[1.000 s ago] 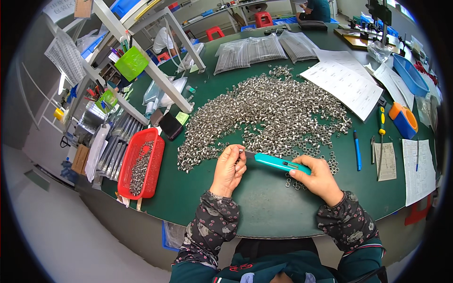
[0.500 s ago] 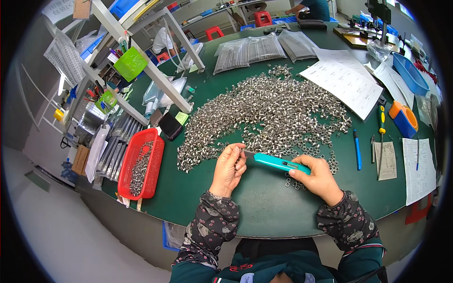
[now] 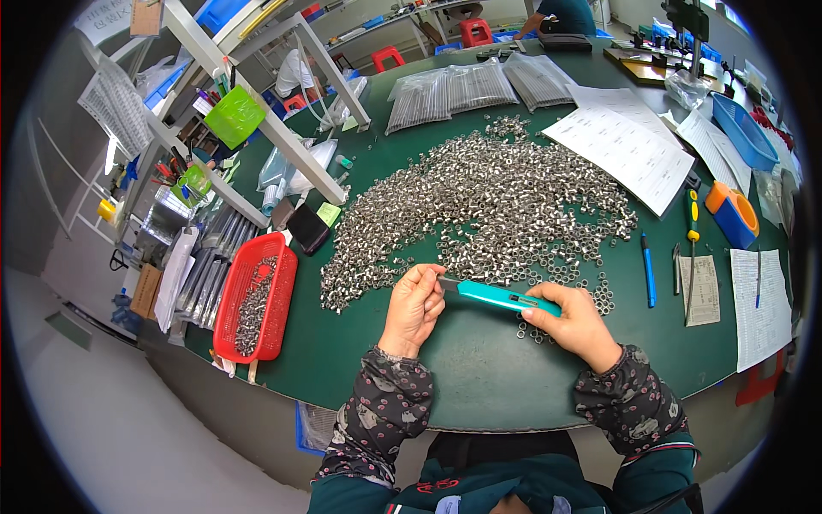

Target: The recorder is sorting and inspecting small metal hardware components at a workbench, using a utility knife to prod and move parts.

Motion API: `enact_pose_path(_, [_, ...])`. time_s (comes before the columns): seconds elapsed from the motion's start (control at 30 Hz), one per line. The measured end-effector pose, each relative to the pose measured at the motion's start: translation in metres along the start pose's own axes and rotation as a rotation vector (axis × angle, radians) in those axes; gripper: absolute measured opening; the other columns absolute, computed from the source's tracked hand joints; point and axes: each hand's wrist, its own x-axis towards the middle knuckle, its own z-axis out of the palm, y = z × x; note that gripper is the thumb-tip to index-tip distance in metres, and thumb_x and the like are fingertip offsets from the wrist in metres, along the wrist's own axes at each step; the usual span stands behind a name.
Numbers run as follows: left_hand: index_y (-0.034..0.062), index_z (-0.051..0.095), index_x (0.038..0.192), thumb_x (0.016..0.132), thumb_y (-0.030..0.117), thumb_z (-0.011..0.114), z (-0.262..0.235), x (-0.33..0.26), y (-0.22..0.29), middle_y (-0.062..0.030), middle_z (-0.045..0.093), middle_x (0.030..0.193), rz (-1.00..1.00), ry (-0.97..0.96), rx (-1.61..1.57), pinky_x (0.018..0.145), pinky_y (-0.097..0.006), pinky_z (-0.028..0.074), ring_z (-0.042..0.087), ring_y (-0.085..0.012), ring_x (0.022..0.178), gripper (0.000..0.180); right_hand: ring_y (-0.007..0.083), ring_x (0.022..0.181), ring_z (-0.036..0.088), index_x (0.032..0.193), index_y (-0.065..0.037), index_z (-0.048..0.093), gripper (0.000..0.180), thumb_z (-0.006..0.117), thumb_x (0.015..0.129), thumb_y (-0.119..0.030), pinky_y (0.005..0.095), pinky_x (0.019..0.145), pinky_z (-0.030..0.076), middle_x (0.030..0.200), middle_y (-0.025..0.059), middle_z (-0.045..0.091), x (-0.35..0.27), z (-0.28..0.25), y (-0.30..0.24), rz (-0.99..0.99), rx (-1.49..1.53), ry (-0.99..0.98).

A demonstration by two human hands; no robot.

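My right hand [image 3: 575, 324] is closed round a teal utility knife [image 3: 505, 295], its blade pointing left. The blade tip reaches the fingertips of my left hand [image 3: 414, 308], which pinch a small metal ring, mostly hidden by the fingers. Beyond both hands spreads a wide heap of small metal rings [image 3: 479, 193] on the green tabletop [image 3: 479, 377]. A few loose rings lie beside the right hand. To the left, a red plastic basket [image 3: 283, 321] holds more of these metal pieces.
Right of the heap lie paper sheets [image 3: 621, 150], a blue pen [image 3: 648, 270], a yellow-handled screwdriver [image 3: 693, 218] and an orange-and-blue tape dispenser [image 3: 735, 218]. Plastic bags of rods [image 3: 454, 90] lie behind the heap. A white shelf frame [image 3: 291, 146] stands at left. A person [image 3: 569, 15] sits far back.
The knife has turned slightly in my right hand, and its blade has shifted a little left against the left fingertips. Both hands have otherwise barely moved.
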Motion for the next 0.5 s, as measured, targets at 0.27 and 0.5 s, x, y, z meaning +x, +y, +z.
enact_pose_path(0.27, [0.0031,0.054,0.089,0.088,0.018,0.048,0.0026,0.0000,-0.0017,0.0028,0.047,0.060,0.026,0.044,0.051,0.036,-0.016,0.021,0.030,-0.0024,0.043,0.016,0.0241,0.059,0.059,0.085,-0.007,0.062,0.025,0.063,0.071,-0.028,0.0340,0.055,0.044,0.064,0.0096,0.060,0.0001,0.0029,0.0040,-0.048,-0.064,0.061])
enact_pose_path(0.5, [0.0031,0.054,0.087,0.088,0.019,0.048,0.0031,0.0000,-0.0023,0.0028,0.047,0.059,0.040,0.053,0.068,0.035,-0.016,0.021,0.030,-0.0022,0.042,0.017,0.0278,0.065,0.058,0.088,-0.008,0.062,0.027,0.063,0.071,-0.028,0.0359,0.057,0.044,0.075,0.0107,0.060,-0.0014,0.0058,0.0070,-0.144,-0.164,0.160])
